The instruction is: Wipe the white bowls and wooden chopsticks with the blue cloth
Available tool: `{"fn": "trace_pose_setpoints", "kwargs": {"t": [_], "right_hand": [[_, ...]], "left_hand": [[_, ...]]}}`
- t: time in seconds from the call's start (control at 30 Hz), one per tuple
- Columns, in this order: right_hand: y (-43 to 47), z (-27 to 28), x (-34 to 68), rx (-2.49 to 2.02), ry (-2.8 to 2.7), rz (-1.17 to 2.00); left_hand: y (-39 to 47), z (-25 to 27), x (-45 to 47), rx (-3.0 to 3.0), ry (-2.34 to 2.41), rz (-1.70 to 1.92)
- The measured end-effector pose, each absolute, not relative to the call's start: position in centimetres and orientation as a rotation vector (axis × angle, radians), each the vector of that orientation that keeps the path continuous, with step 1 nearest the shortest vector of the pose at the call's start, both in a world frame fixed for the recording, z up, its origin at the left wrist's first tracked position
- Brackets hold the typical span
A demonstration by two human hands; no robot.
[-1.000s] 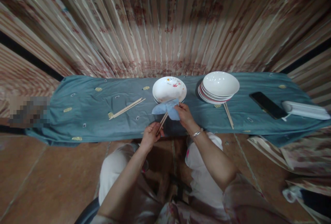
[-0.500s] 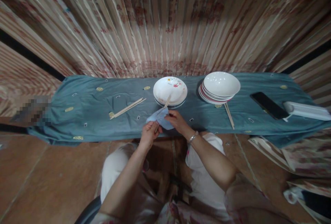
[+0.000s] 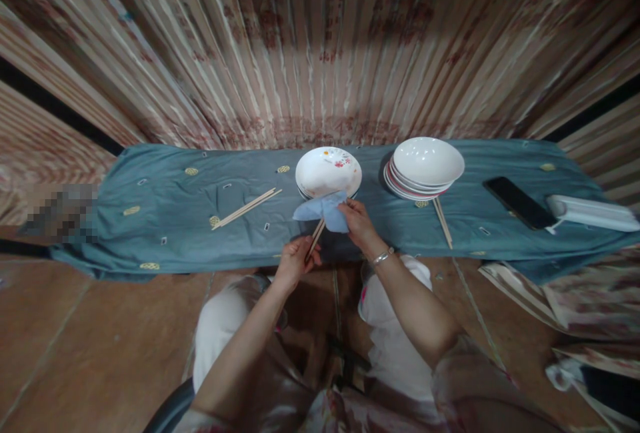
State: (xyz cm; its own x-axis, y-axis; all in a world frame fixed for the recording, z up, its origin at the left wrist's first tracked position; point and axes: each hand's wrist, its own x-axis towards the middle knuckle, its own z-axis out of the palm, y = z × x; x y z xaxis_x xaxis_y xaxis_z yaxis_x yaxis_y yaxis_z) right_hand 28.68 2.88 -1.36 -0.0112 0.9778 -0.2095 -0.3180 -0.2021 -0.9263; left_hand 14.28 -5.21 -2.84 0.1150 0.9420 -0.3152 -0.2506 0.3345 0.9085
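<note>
My left hand (image 3: pixel 296 261) is closed around the lower end of a pair of chopsticks (image 3: pixel 315 238), which slant up and away from me. A light blue cloth (image 3: pixel 323 209) is wrapped over their upper part, hiding the tips. My right hand (image 3: pixel 358 221), with a bracelet at the wrist, pinches this cloth from the right. Just behind the cloth stands a small stack of white plates (image 3: pixel 327 170), the top one with a flower print; the cloth overlaps its near rim in view. I cannot tell whether they touch.
More chopsticks (image 3: pixel 247 208) lie on the green tablecloth (image 3: pixel 175 213) to the left. Others (image 3: pixel 443 223) lie at the right, below a stack of white bowls (image 3: pixel 427 163). A black phone (image 3: pixel 520 203) and a white device (image 3: pixel 593 213) are farther right. A curtain (image 3: pixel 320 53) hangs behind.
My right hand and the cloth have slid up along the chopsticks, away from my left hand. The lower part of the chopsticks now shows bare; their tips have become covered.
</note>
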Motion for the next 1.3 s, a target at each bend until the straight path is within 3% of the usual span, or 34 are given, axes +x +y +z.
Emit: {"fn": "trace_pose_setpoints", "kwargs": {"t": [0.4, 0.8, 0.93, 1.1, 1.3], "right_hand": [[0.2, -1.9, 26.3, -1.019, -1.310, 1.624], [1.0, -1.0, 28.6, -1.011, -1.163, 1.637], [0.5, -1.0, 29.0, -1.022, -1.269, 1.760], [-0.1, -0.9, 28.9, -1.054, -1.343, 1.918], [-0.5, -1.0, 29.2, -1.073, -1.425, 2.012]], "left_hand": [[-4.6, -2.6, 13.8, 0.861, 1.153, 1.070], [-4.4, -1.9, 10.7, 1.016, 1.334, 1.280], [-4.7, -1.5, 10.1, 1.438, 1.565, 1.427], [-5.1, -0.9, 10.6, 2.213, 1.651, 1.255], [-4.9, -1.1, 11.2, 2.414, 1.598, 1.071]]}}
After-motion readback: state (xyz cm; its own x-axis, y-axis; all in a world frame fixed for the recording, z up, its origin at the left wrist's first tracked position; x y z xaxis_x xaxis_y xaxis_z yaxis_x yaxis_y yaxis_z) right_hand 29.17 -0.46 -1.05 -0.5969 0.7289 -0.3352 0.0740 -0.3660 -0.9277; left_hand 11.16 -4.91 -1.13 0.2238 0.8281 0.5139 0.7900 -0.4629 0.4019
